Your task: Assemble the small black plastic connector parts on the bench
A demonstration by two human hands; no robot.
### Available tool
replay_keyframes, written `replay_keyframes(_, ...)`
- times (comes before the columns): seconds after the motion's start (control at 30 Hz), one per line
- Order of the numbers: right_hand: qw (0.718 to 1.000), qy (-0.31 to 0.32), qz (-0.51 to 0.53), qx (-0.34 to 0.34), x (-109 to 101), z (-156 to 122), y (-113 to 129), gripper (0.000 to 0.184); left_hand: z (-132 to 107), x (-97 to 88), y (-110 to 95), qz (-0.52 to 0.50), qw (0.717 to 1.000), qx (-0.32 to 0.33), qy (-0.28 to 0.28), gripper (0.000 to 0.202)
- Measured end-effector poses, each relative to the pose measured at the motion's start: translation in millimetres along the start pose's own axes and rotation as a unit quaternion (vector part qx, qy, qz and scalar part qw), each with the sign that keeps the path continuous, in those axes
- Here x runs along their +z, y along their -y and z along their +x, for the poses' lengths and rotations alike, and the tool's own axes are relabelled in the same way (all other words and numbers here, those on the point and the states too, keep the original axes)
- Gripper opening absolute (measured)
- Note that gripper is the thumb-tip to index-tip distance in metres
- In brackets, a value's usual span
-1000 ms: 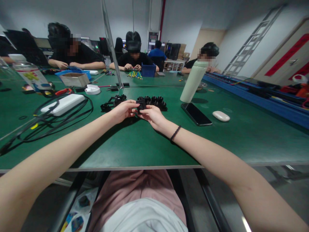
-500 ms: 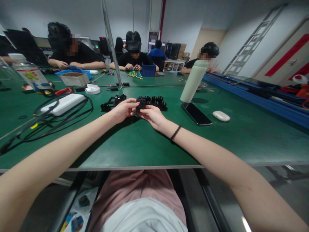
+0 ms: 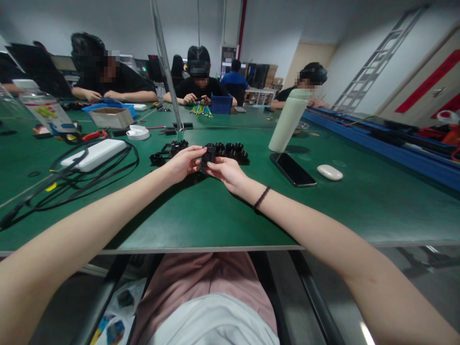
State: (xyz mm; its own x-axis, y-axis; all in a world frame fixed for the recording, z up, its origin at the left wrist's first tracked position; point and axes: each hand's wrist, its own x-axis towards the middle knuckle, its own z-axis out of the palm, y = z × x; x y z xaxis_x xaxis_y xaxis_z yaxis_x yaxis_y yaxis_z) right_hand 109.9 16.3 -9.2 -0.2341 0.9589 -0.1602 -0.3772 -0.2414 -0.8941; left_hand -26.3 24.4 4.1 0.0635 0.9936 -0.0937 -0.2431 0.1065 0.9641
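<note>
Between my two hands is a small black square part (image 3: 209, 156), held up just above the green table (image 3: 215, 215). My left hand (image 3: 186, 164) pinches it from the left, thumb and fingers closed on its edge. From the right, my right hand (image 3: 227, 170) grips its lower side, the thumb pressed on the front. Just behind, a cluster of black parts (image 3: 235, 152) lies in rows on the table. More black parts (image 3: 168, 152), some with open frames, lie behind my left hand. The part's exact kind is too small to make out.
On the right are a phone (image 3: 293, 169), a white oval case (image 3: 329, 172) and a pale green bottle (image 3: 288, 122). A white power strip (image 3: 94, 155) with black cables (image 3: 89, 187) lies left. Behind it stand a cardboard box (image 3: 111, 117) and a metal pole (image 3: 168, 72). Several people sit beyond.
The black part has shifted very slightly to the left in my fingers, and my right thumb has moved slightly lower on it. Both hands still hold it.
</note>
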Motion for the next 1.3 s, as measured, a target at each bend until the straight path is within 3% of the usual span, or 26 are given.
replay_keyframes(0.77, 1.000, -0.002, -0.026, 0.005, 0.9, -0.4, 1.5, 0.020, 2.8, -2.1, 2.1, -0.049, 0.999, 0.012, 0.004, 0.017)
replay_keyframes(1.17, 0.999, -0.006, -0.034, 0.004, 1.6, -3.9, 2.5, 0.023, 2.5, -3.1, 3.6, -0.026, 0.999, 0.019, 0.001, 0.033)
replay_keyframes(1.3, 0.999, 0.003, -0.038, 0.009, 1.8, -4.2, 3.3, 0.024, 1.8, -2.5, 3.8, -0.013, 1.000, 0.019, 0.019, 0.029)
